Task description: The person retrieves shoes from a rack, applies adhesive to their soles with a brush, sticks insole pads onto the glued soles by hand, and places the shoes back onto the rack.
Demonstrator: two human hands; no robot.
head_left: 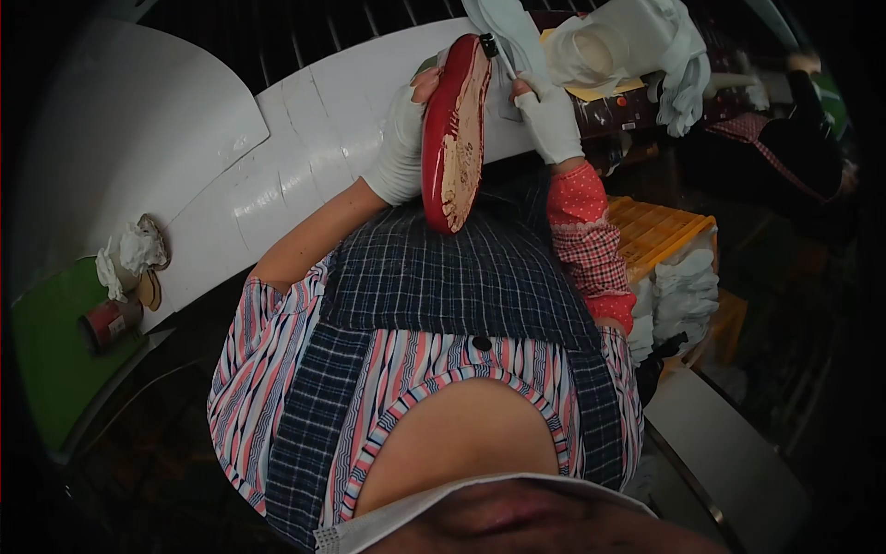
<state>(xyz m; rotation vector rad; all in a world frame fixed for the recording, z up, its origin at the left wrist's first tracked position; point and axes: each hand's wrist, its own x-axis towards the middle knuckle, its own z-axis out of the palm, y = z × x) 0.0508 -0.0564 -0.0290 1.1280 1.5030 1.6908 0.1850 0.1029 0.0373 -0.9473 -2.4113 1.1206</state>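
A glossy red shoe (pixel 441 138) stands on end against my apron, its tan glue-smeared sole (pixel 464 138) facing right. My left hand (pixel 401 138), in a white fingerless glove, grips the shoe along its left side. My right hand (pixel 549 115), also white-gloved, holds a small brush (pixel 498 57) whose dark head touches the top end of the sole. A red patterned sleeve cover (pixel 586 231) wraps my right forearm.
A white worktable (pixel 305 138) lies ahead with crumpled white paper (pixel 134 249) and a small red can (pixel 109 321) at its left end. White shoe parts (pixel 628 42) pile at the back right. A yellow crate (pixel 660 231) and stacked white soles (pixel 688 291) stand to my right. Another person (pixel 794 138) sits far right.
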